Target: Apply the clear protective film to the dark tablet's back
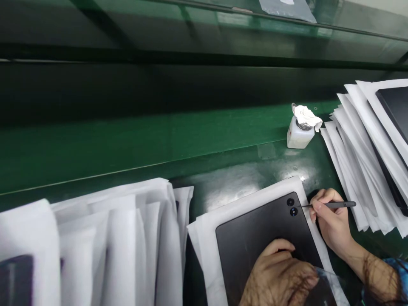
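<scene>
A dark tablet back cover (251, 229) lies on white sheets (204, 238), with two round camera rings at its upper right corner. Black tweezers (338, 205) are pinched in my right hand (333, 221). Their thin tip points at the cover just beside the lower camera ring (293, 211). My left hand (277, 276) rests curled on the lower part of the cover. From its right side sticks out a clear plastic film (331, 280), which its fingers seem to grip; loose strands of hair partly cover the view there.
On the left stand stacked white sheets (127, 246) with dark panels between them. Another such stack (357, 161) leans at the right. A small white bottle (300, 135) topped with crumpled white cloth stands behind. A green shelf (197, 34) runs above the green bench (223, 174).
</scene>
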